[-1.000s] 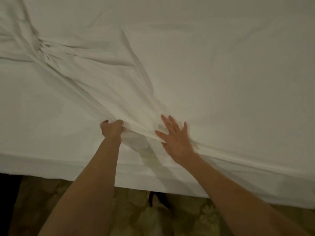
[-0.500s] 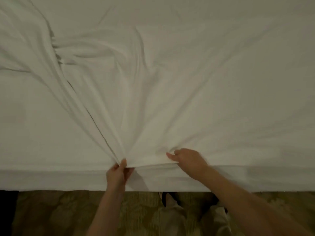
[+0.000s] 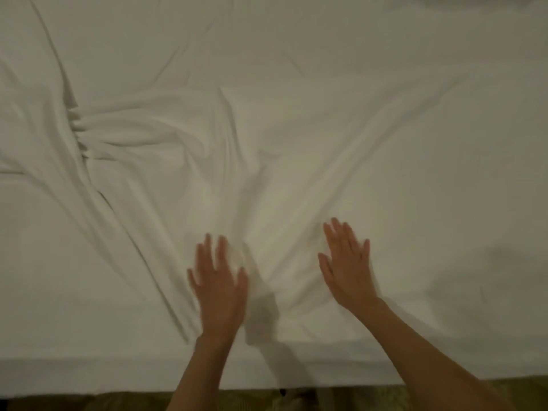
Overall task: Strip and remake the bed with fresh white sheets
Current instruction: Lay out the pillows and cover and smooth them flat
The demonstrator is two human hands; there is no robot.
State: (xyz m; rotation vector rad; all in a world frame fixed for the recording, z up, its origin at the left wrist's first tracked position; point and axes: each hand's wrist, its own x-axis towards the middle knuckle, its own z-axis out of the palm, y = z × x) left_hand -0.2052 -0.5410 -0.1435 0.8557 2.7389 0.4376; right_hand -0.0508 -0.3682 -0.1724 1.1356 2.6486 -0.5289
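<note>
Looking down, you see your left hand [image 3: 218,287] and your right hand [image 3: 348,265] both flat with fingers spread, palms down on the white sheet [image 3: 326,129], near the bed's closest edge and a little apart from each other. That sheet covers the whole bed, with creases fanning up from between your hands and a tight bunch of folds [image 3: 78,130] far off to the left. Below the bed edge a strip of patterned floor [image 3: 89,403] shows.

White sheet [image 3: 326,120] spread over the bed, creased, folds bunched at left, edge hanging over near side
</note>
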